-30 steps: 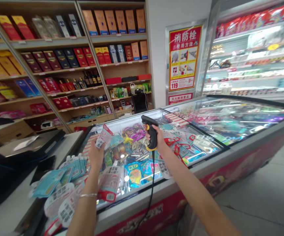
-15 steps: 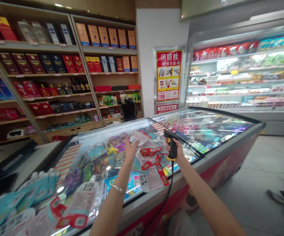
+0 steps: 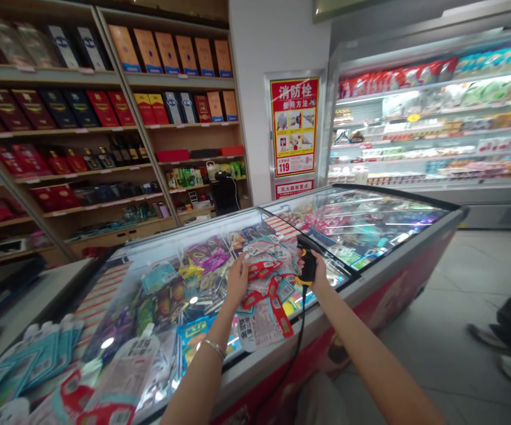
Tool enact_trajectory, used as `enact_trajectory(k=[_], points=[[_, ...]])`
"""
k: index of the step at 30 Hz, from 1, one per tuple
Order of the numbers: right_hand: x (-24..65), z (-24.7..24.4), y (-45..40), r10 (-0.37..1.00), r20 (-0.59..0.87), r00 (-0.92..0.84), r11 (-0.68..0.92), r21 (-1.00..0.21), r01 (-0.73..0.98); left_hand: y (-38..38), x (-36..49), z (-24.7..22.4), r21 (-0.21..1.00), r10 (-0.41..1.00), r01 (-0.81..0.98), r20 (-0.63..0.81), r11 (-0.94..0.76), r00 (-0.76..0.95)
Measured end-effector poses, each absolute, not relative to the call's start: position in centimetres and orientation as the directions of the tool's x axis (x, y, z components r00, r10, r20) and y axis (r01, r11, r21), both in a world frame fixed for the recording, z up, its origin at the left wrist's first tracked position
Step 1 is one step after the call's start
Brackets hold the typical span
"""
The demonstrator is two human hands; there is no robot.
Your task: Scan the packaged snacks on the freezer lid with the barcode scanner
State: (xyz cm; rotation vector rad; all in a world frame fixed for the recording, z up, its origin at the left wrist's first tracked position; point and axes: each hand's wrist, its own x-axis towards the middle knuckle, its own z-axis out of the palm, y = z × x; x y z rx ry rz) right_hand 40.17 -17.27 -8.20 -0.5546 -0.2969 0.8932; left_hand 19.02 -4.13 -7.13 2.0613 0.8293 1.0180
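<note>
Closest in, lower left: at least two red pouches [image 3: 127, 369] overlap on the freezer [image 3: 397, 262], with teal pouches [image 3: 41, 363] fanned beside them, too crowded to count. One bracelet [image 3: 215, 348] rings the left wrist, and just right of that forearm lies one front pouch [image 3: 258, 327], long axis crosswise, white end left, red end right.

Now the hands, over the glass, and the pile [image 3: 273, 265] of red pouches sits squarely between them: immediately right of the left grip [image 3: 238, 277], just left of the right grip [image 3: 320, 273]. The left is the nearer, fingertips right at the pile's edge; whether they pinch a pouch, I can't tell. No such doubt on the right: clenched round one scanner [image 3: 307, 265], handle close to upright, one cord [image 3: 302, 321] dropping from its base. Several pouches show in that pile, but they overlap too much for a full count.

Further back, six orange boxes [image 3: 166, 53] line a high shelf, then one big poster [image 3: 294, 127], and one chilled case [image 3: 503, 212] away right.
</note>
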Motion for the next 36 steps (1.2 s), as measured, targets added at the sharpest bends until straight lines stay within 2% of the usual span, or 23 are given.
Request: enact_trajectory(k=[4,8,13,17,20,22,25,27,29,32,36], points=[[40.0,-7.8,-17.6,0.822,-0.036,0.568,0.469,-0.523,-0.712,-4.5,19.2,-7.4,0.792,0.749,0.212,0.4,-0.573,0.528],[39.8,-6.8,-18.4,0.814,0.018,0.581,0.493,-0.551,-0.674,-3.7,18.9,-6.3,0.816,0.754,0.175,0.398,-0.551,0.522],[39.2,-4.0,-18.5,0.809,0.107,0.578,0.511,-0.615,-0.601,1.1,12.8,-1.5,0.816,0.811,0.147,0.5,-0.558,0.302],[36.3,-0.8,-16.6,0.867,0.15,0.475,0.446,-0.659,-0.606,5.3,3.9,1.1,0.797,0.817,0.18,0.562,-0.576,0.128],[32.2,0.7,-13.9,0.903,0.186,0.387,0.407,-0.657,-0.634,7.1,-1.6,0.2,0.803,0.84,0.287,0.542,-0.523,0.013],[28.7,0.8,-11.8,0.934,0.171,0.312,0.344,-0.664,-0.664,7.5,-3.9,-1.4,0.817,0.889,0.433,0.452,-0.381,-0.071],[23.2,-0.2,-8.9,0.978,0.085,0.189,0.196,-0.681,-0.705,7.4,-5.2,-3.8,0.725,0.922,0.678,0.334,-0.119,-0.195],[19.8,-1.3,-7.3,0.994,0.009,0.112,0.087,-0.693,-0.716,7.2,-5.3,-4.9,0.641,0.922,0.767,0.315,-0.031,-0.225],[17.0,-2.7,-6.2,0.994,-0.086,0.063,-0.014,-0.693,-0.72,7.0,-5.0,-5.5,0.566,0.924,0.824,0.326,-0.021,-0.2],[14.7,-4.6,-5.4,0.99,-0.141,-0.002,-0.098,-0.675,-0.732,7.2,-4.8,-6.2,0.458,0.929,0.889,0.341,-0.033,-0.141],[14.5,-6.2,-5.0,0.991,-0.133,-0.025,-0.106,-0.646,-0.756,8.4,-4.8,-7.3,0.583,0.931,0.811,0.32,-0.047,-0.176]])
